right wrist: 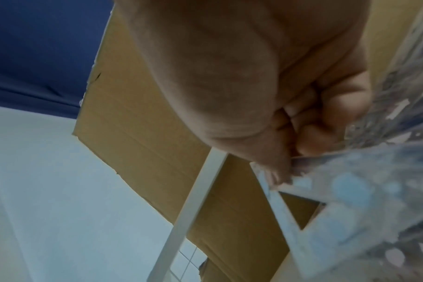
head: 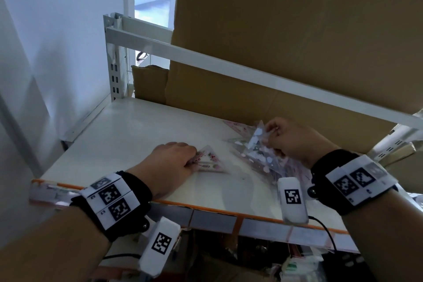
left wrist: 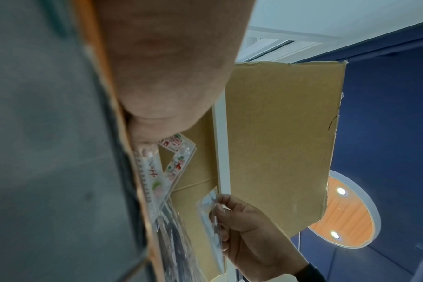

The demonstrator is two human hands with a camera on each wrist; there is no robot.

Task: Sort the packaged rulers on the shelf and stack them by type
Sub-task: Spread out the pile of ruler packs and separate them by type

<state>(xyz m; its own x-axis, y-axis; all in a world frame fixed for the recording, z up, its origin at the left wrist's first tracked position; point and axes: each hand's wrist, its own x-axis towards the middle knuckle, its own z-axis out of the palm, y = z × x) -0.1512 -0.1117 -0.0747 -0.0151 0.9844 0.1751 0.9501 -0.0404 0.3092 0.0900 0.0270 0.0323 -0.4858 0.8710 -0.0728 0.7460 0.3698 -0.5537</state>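
White metal shelving fills the view, its shelf (head: 128,130) backed by a large cardboard box (head: 286,36) and crossed by a white rail (head: 229,68). At mid-shelf a floral triangular ruler (head: 209,161) in its clear sleeve is pressed flat under the fingers of the left hand (head: 170,162); whether the ruler is pinched or merely held down cannot be told. To the right, a blue-patterned packaged ruler (head: 257,137) is pinched between thumb and fingers of the right hand (head: 290,139) and lifted above a loose pile of packaged rulers (head: 263,158), which lies near the front edge. Slippery film is the likely risk: the lifted pack could be lost from so light a pinch, or neighbouring packs could be dragged along and slid off the edge. Because the clear sleeves overlap, patterns may be misread and types mixed in one stack.
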